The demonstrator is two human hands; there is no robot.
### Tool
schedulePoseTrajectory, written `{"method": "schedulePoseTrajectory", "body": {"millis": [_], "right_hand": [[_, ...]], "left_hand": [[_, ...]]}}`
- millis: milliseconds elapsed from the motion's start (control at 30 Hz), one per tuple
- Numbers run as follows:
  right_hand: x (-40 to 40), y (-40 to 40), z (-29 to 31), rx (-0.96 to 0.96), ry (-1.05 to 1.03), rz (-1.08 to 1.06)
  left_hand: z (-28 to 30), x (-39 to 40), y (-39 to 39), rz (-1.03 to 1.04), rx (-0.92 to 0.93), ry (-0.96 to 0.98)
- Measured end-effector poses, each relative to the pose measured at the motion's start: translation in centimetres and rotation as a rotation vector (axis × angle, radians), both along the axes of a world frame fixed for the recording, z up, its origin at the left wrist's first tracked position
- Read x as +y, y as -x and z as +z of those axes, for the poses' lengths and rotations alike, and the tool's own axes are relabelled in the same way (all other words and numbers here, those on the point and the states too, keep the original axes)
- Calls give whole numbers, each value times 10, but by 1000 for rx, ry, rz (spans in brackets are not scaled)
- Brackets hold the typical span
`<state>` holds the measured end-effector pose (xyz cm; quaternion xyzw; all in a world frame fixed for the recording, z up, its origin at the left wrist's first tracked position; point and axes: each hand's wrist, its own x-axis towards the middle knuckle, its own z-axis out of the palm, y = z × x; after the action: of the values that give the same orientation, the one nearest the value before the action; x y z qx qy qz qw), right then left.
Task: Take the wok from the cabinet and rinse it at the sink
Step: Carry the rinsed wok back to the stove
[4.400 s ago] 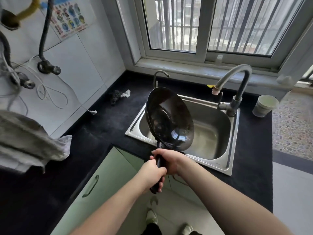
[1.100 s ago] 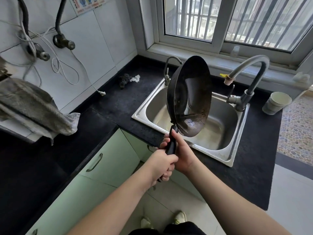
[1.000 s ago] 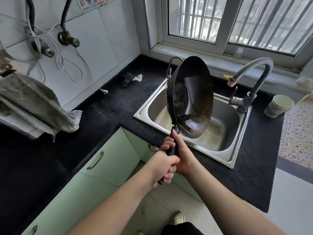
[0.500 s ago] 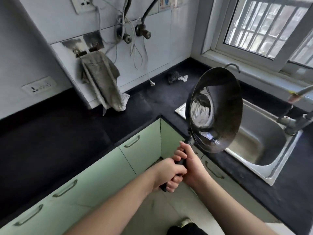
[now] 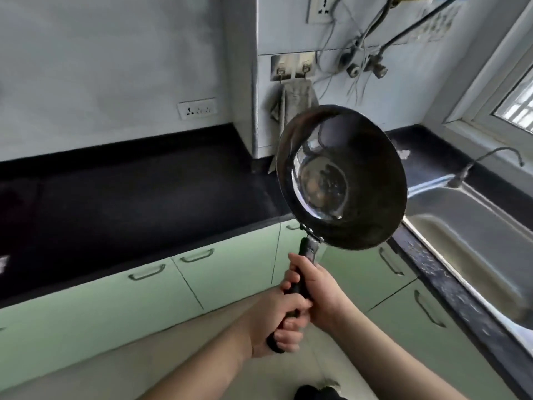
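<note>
While both arms reach forward from the bottom edge, the view reads like this, near to far:

Shoes: a dark shape (image 5: 317, 392) at the bottom edge, cut off and too blurred to make out.
Left hand: the left hand (image 5: 277, 321) has its fingers curled round the lower end of the handle (image 5: 301, 281), whose butt pokes out below the fist.
Right hand: the right hand (image 5: 323, 293) grips the same handle just above and beside the left; its fingers are mostly hidden behind the handle.
Wok: the wok (image 5: 343, 177) is held in the air in front of the green cabinets (image 5: 225, 281), left of the sink (image 5: 476, 241) and not over it. Its long axis runs from the handle low up to the bowl, tilted slightly right; the hollow faces the camera, with a shiny wet patch inside.
Surface: the black surface (image 5: 138, 192) is smeared by motion blur.
Tap: a thin curved tap (image 5: 490, 160) stands behind the sink.
Wall: a grey towel (image 5: 294, 102) hangs on hooks, its lower part hidden by the wok; the window (image 5: 516, 108) is cut off at the right edge.
</note>
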<state>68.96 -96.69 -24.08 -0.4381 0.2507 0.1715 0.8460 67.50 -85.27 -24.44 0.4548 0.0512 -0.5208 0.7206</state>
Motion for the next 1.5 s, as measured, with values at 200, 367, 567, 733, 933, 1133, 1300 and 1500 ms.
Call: {"method": "schedulePoseTrajectory", "body": {"millis": [200,367,567,733,933,1133,1300,1500], "right_hand": [[71,4,9,9,153,266],[117,-4,15,17,192,429],[162,-11,9,23,205,651],[187,-19,1,20,184,838],[201,-32,-5,-17,143,1065],[228,-33,-9,16,78,1291],[263,-7,-8,25,71,1424],[311,43,-11,8,126,1595]], "left_hand": [[-13,65,24,180,40,141],[-13,98,35,387,55,230],[-12,128,48,633,86,253],[-14,142,53,801,98,248],[-15,145,54,958,85,293],[-6,158,67,1144,117,247],[-2,174,96,1310,94,238],[-7,199,149,1482,50,299]]}}
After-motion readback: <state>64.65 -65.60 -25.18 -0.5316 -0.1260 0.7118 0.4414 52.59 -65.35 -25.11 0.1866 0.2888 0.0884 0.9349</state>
